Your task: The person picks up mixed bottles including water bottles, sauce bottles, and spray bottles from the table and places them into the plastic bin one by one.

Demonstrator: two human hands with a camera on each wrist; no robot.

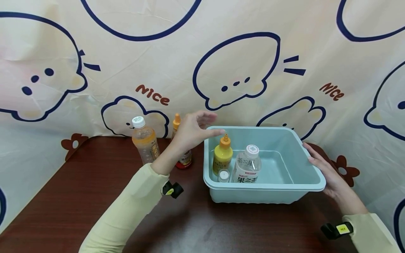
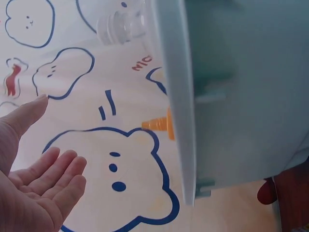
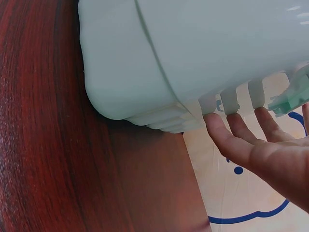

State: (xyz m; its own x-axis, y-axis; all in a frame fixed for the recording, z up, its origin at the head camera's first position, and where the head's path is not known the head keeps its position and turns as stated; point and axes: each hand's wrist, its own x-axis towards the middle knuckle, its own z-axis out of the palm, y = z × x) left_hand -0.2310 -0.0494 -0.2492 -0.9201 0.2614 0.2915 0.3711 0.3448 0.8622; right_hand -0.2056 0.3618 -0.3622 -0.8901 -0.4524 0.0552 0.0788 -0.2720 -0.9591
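A light blue plastic basin point(image 1: 275, 195) sits on the table. Inside, at its left end, stand a yellow squeeze bottle point(image 1: 222, 156) with an orange nozzle cap, a clear labelled bottle point(image 1: 248, 167) and a small white-capped bottle point(image 1: 224, 175). My left hand point(image 1: 191, 131) hovers over the basin's left rim, thumb apart from the fingers and nothing held. In the left wrist view, the orange nozzle point(image 2: 157, 125) pokes past the rim. My right hand point(image 1: 329, 175) holds the basin's right rim, its fingertips point(image 3: 215, 121) against the outer wall.
Left of the basin stand a clear bottle point(image 1: 145, 144) with an orange band and white cap, and a sauce bottle point(image 1: 185, 160) with an orange nozzle, partly hidden behind my left hand. A patterned cloth point(image 1: 240, 17) hangs behind the brown table point(image 1: 196, 228).
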